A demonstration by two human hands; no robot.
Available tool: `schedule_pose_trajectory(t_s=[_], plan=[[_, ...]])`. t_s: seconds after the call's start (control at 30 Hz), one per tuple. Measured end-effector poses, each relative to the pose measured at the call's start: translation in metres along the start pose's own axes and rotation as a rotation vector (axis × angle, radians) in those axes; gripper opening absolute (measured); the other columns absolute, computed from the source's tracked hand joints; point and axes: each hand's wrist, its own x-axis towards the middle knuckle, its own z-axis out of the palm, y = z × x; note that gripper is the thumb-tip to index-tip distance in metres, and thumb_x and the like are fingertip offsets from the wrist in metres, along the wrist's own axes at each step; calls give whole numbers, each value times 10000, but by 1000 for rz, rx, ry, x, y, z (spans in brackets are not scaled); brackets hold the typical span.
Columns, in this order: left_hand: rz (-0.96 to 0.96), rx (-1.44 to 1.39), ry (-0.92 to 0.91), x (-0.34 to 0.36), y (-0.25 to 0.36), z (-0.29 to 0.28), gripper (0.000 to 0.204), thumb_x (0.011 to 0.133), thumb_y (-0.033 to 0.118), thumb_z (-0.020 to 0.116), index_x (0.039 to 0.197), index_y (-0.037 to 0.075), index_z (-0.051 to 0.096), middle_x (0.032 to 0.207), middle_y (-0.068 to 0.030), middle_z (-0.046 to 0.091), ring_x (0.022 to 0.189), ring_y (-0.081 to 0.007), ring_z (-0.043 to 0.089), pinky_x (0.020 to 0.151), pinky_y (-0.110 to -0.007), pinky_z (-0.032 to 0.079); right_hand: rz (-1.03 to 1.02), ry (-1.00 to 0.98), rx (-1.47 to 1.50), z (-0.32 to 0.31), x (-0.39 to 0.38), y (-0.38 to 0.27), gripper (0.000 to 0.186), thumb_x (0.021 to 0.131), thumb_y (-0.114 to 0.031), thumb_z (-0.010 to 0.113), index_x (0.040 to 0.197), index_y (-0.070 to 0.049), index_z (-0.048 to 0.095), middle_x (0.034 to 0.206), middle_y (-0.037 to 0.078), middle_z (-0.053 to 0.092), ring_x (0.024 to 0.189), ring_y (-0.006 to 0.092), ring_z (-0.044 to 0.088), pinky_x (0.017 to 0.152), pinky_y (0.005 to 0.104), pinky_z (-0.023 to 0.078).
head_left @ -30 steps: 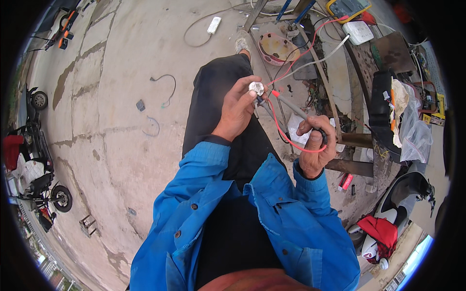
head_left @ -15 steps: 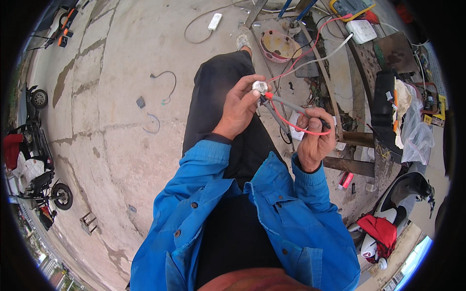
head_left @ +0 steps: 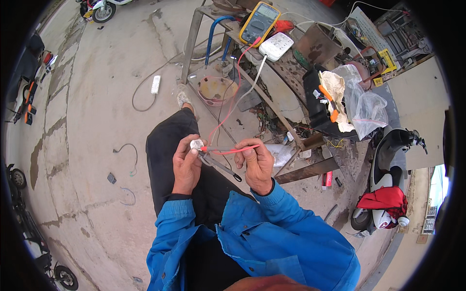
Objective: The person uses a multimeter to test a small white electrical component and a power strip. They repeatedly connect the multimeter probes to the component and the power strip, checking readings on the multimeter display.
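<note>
My left hand (head_left: 186, 166) pinches a small whitish part (head_left: 196, 144), rounded in outline, between thumb and fingers. From the right, a red-collared test probe (head_left: 221, 149) reaches that part, its tip hidden at my left fingertips. My right hand (head_left: 258, 166) is closed on the probe's rear end, where its red lead runs along the fingers. A second, dark probe (head_left: 222, 167) slants down to the right from my left fingers, over my dark trouser leg. On the bench beyond lies a yellow-rimmed multimeter (head_left: 260, 24), with a red lead running from it toward my hands; its reading is too small to tell.
A white power strip (head_left: 275, 46) sits beside the meter. Below the bench frame stands a stained round basin (head_left: 217, 90). A black tray (head_left: 318, 104) with orange-handled tools and plastic bags is at right, near a scooter (head_left: 388, 194). Cable pieces (head_left: 131, 157) lie on the concrete floor.
The view has turned, bringing the whole multimeter and more of the bench into sight. My hands appear lower and further left. The red lead's loop beneath my right hand has straightened along the probe.
</note>
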Motion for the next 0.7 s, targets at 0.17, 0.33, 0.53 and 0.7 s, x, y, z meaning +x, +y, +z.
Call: schedule_pose_trajectory(t_s=[0.17, 0.33, 0.53, 0.7], plan=[[-13, -1, 2, -4, -1, -2, 422, 1024, 121, 662, 1427, 17, 591, 1243, -160, 682, 1100, -236, 694, 979, -384, 560, 61, -5, -47, -2, 0, -4, 234, 1151, -193, 564, 1150, 28, 640, 748, 45, 586, 664, 120, 546, 609, 274, 458], [24, -14, -39, -3, -1, -2, 398, 1039, 112, 645, 1419, 13, 578, 1225, -165, 710, 1183, -305, 709, 994, -406, 574, -5, 129, -59, -10, 14, -3, 232, 1146, -207, 580, 1126, 15, 645, 786, 25, 587, 671, 98, 522, 615, 262, 442], [-27, -18, -71, -4, 2, -1, 378, 1045, 110, 632, 1407, 17, 582, 1223, -164, 713, 1213, -338, 704, 968, -424, 587, 55, 78, -78, -8, 22, 4, 266, 1133, -269, 625, 1106, -5, 649, 817, -4, 570, 677, 66, 482, 623, 250, 415], [-42, 2, -52, -6, -1, -2, 409, 1032, 151, 682, 1416, 38, 598, 1215, -156, 692, 1159, -292, 695, 936, -405, 575, 85, 80, 35, -1, 24, 11, 244, 1133, -254, 624, 1120, -11, 642, 820, -11, 567, 674, 65, 481, 625, 257, 419]])
